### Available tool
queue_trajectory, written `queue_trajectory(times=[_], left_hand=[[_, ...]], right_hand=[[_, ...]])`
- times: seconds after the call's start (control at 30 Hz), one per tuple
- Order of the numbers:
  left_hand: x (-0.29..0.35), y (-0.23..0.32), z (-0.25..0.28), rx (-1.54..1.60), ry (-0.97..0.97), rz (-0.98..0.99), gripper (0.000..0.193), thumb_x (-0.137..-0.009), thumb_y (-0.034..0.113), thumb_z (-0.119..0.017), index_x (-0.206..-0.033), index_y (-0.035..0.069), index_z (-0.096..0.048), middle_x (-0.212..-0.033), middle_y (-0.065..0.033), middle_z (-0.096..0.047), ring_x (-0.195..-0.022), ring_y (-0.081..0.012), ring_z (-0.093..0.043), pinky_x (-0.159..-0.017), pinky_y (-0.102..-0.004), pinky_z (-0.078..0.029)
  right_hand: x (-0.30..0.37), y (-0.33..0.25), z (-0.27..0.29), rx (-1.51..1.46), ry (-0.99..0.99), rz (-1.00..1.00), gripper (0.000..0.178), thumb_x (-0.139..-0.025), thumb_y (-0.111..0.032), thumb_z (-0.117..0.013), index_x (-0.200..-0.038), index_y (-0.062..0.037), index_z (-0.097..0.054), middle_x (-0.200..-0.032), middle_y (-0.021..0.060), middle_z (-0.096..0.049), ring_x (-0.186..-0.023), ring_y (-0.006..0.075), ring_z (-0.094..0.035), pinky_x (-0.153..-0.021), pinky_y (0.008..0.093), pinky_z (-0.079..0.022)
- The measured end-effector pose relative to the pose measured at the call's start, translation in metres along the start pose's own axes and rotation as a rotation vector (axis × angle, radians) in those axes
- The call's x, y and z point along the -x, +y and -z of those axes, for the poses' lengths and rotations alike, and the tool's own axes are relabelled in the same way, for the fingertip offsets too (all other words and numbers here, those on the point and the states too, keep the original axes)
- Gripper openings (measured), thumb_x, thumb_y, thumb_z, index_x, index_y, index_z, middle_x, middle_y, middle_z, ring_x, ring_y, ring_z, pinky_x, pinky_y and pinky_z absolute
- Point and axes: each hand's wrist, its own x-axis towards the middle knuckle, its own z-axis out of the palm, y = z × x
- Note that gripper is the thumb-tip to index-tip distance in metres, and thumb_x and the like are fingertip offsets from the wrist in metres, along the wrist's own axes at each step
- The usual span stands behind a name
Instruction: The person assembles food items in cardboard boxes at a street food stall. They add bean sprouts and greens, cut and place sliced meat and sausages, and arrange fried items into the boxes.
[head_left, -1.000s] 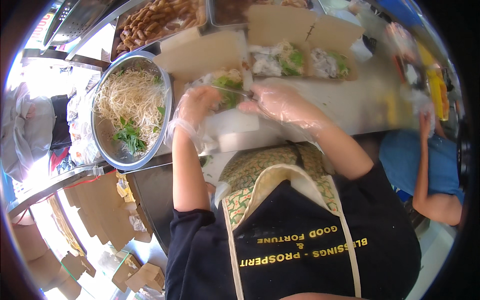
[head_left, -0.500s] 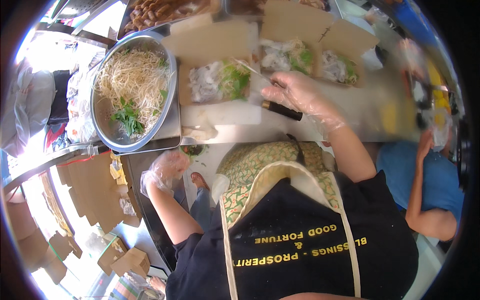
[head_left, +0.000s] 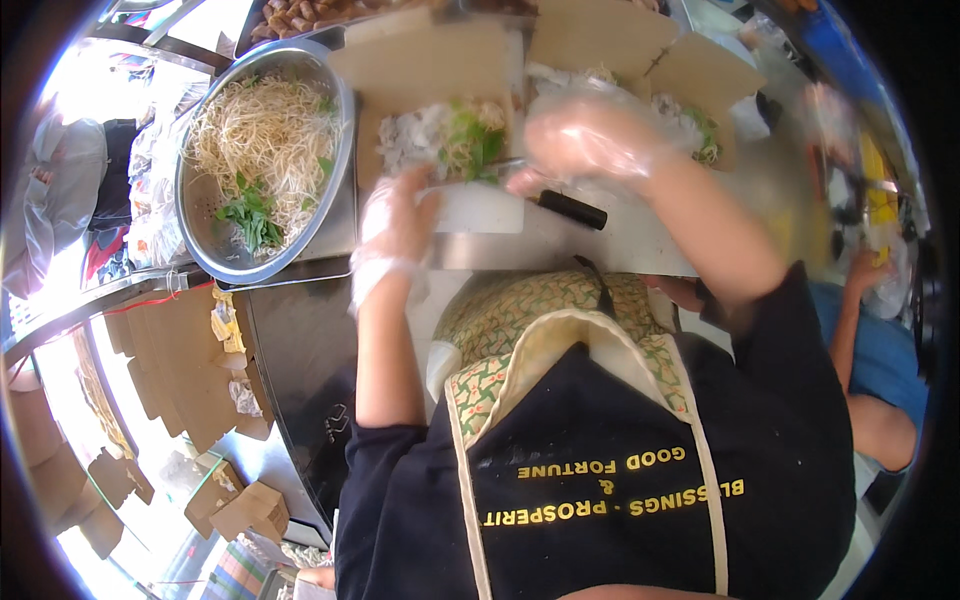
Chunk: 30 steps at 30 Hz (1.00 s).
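Both my hands wear clear plastic gloves. My left hand [head_left: 393, 222] is at the near left corner of an open cardboard box [head_left: 420, 62], thumb and fingers apart, with nothing visible in it. White noodles [head_left: 405, 140] and green leaves with sprouts [head_left: 472, 140] lie in that box. My right hand [head_left: 590, 135], blurred, is closed around a thin metal tool [head_left: 508, 163] reaching over the box's near right side; its kind is unclear. Below this hand a black-handled implement [head_left: 572, 210] lies on the counter. The hand partly hides a second box [head_left: 590, 30] of similar food.
A metal colander [head_left: 345, 150] of bean sprouts and green leaves stands at the left. Another cardboard box [head_left: 705, 75] sits at the right. Brown food pieces [head_left: 290, 18] fill a tray at the back. A person in blue [head_left: 875, 335] is at the far right.
My left hand has come up and right from below the counter edge to the box. My right hand has shifted slightly up, and its tool now sits lower by the box.
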Motion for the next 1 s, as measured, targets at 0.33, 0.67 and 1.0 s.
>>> queue_trajectory(times=[0.33, 0.67, 1.0], left_hand=[[-0.003, 0.0, 0.0, 0.031, 0.089, -0.036, 0.03, -0.096, 0.016, -0.064, -0.125, 0.01, -0.068, -0.113, -0.0143, -0.072, -0.099, -0.0305, -0.069, -0.09, -0.0405, -0.054], [-0.06, 0.029, -0.015, -0.012, -0.011, -0.249, 0.038, -0.09, 0.017, -0.074, -0.127, 0.015, -0.069, -0.105, -0.0142, -0.07, -0.086, -0.0234, -0.067, -0.084, -0.0392, -0.054], [-0.068, 0.025, -0.034, 0.087, -0.212, -0.117, 0.03, -0.089, 0.016, -0.074, -0.119, 0.01, -0.072, -0.094, -0.0125, -0.07, -0.088, -0.0264, -0.068, -0.081, -0.0402, -0.053]], right_hand=[[-0.011, -0.001, -0.009, -0.26, -0.032, 0.021, 0.047, -0.087, -0.048, -0.076, -0.08, -0.0017, -0.068, -0.082, 0.0128, -0.065, -0.078, 0.0328, -0.063, -0.083, 0.0452, -0.055], [-0.006, -0.001, -0.015, -0.181, 0.081, -0.08, 0.056, -0.092, -0.057, -0.068, -0.093, -0.0012, -0.076, -0.089, 0.0183, -0.072, -0.09, 0.0371, -0.07, -0.084, 0.0476, -0.054], [0.018, 0.026, -0.007, -0.103, -0.126, -0.193, 0.062, -0.089, -0.063, -0.066, -0.08, -0.0017, -0.069, -0.081, 0.014, -0.064, -0.085, 0.034, -0.065, -0.077, 0.0484, -0.05]])
